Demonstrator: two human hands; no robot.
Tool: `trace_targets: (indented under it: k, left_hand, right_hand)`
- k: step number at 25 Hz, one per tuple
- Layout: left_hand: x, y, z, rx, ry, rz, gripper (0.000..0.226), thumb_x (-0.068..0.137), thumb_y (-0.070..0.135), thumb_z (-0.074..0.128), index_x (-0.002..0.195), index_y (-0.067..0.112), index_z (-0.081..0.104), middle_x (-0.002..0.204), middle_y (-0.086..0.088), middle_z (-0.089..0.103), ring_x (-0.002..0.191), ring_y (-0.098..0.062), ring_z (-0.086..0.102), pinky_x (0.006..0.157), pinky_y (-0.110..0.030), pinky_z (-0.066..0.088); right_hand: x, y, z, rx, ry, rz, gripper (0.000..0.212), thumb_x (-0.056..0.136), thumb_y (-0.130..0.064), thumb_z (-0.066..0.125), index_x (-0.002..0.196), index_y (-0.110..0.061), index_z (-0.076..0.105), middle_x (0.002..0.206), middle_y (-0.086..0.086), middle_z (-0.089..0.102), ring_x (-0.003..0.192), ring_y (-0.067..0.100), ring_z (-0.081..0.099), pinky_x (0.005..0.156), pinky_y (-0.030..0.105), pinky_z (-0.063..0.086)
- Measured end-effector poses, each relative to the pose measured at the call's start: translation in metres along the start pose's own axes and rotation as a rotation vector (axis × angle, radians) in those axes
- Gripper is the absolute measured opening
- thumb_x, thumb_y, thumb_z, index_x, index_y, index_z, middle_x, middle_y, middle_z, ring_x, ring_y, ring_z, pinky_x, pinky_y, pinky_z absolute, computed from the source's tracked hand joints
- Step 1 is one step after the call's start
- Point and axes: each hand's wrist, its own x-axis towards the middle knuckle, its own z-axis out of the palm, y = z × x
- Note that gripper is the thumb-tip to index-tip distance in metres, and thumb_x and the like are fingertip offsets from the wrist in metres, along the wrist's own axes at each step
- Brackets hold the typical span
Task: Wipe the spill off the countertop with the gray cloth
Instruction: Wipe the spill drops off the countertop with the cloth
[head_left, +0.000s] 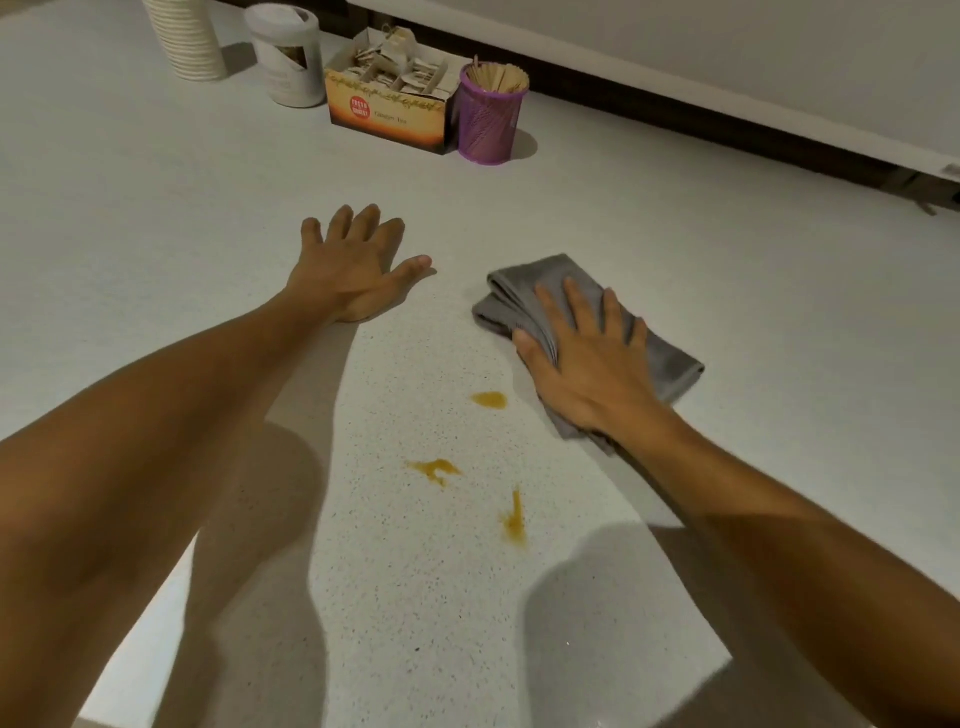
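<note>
A folded gray cloth (524, 291) lies on the white speckled countertop (675, 249), right of centre. My right hand (587, 358) rests flat on top of it, fingers spread and thumb curled against its left edge. Three orange-brown patches of spill (488, 399) sit on the counter just left of and below the cloth, the nearest about a thumb's length from my right hand. My left hand (353, 270) lies palm down on the bare counter to the left of the cloth, fingers apart, holding nothing.
At the back of the counter stand a stack of paper cups (184, 39), a white canister (288, 54), an open box of tea bags (389, 104) and a purple mesh cup of wooden stirrers (491, 117). A white wall with a dark gap runs along the back right.
</note>
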Motion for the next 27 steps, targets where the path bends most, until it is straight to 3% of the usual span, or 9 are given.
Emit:
trace_targets:
  k: [7, 12, 17, 27]
  left_hand:
    - [0.003, -0.002, 0.005, 0.008, 0.019, 0.001, 0.077, 0.089, 0.069, 0.007, 0.152, 0.026, 0.020, 0.165, -0.010, 0.013, 0.151, -0.037, 0.009, 0.115, -0.064, 0.005]
    - [0.003, -0.006, 0.006, 0.015, -0.020, 0.021, 0.075, 0.090, 0.062, 0.006, 0.156, 0.026, 0.012, 0.167, -0.010, 0.006, 0.152, -0.038, 0.001, 0.115, -0.065, -0.005]
    - [0.008, -0.014, 0.001, 0.057, -0.123, 0.087, 0.076, 0.092, 0.063, 0.008, 0.158, 0.026, 0.001, 0.167, -0.011, -0.005, 0.151, -0.037, -0.008, 0.117, -0.063, -0.006]
    - [-0.007, -0.008, -0.008, 0.023, -0.099, 0.086, 0.071, 0.096, 0.058, 0.013, 0.158, 0.024, 0.007, 0.167, -0.012, -0.001, 0.152, -0.036, -0.005, 0.118, -0.062, -0.002]
  right_hand:
    - [0.133, -0.033, -0.004, 0.049, -0.003, 0.072, 0.083, 0.091, -0.077, 0.010, 0.161, -0.034, 0.002, 0.171, 0.005, -0.003, 0.152, 0.043, -0.009, 0.116, 0.069, -0.008]
    - [0.166, -0.047, -0.009, -0.051, -0.047, -0.097, 0.076, 0.095, -0.072, 0.018, 0.160, -0.037, -0.001, 0.171, 0.001, -0.005, 0.153, 0.040, -0.008, 0.117, 0.067, -0.006]
    - [0.132, -0.044, -0.005, -0.064, -0.039, -0.263, 0.064, 0.105, -0.046, 0.027, 0.161, -0.036, -0.002, 0.170, -0.003, -0.005, 0.154, 0.034, -0.010, 0.119, 0.061, -0.011]
    - [-0.025, -0.039, 0.007, -0.026, -0.012, -0.303, 0.068, 0.100, -0.053, 0.024, 0.160, -0.036, -0.002, 0.170, -0.006, -0.004, 0.155, 0.028, -0.010, 0.121, 0.058, -0.009]
